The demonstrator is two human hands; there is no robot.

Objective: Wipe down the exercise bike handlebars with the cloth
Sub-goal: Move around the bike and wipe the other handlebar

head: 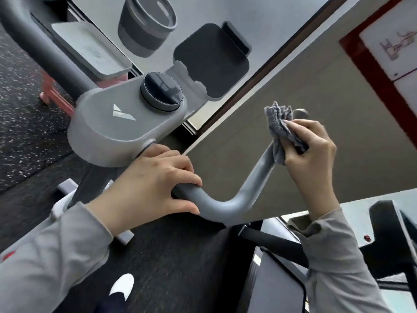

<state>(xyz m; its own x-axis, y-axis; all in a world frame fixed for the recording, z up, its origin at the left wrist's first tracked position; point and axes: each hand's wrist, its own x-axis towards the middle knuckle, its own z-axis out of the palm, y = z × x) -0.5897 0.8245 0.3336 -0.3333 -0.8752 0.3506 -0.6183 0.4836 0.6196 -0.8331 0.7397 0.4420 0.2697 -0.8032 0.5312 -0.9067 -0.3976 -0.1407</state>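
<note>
While the left hand (155,181) clasped the curved grey metal handlebar (228,199), the right hand's (313,154) grip pinched a bunched grey terry cloth (282,129) against its upturned end; so loose a wad might slip off.

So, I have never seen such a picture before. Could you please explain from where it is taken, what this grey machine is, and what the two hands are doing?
The single picture comes from a camera worn on the person's head, looking down at their own hands. The grey machine is an exercise bike: a console with a round dark dial, and a curved handlebar. The left hand wraps around the bar near the console. The right hand presses a grey cloth around the upright end of the bar. A white shoe shows below.
</note>
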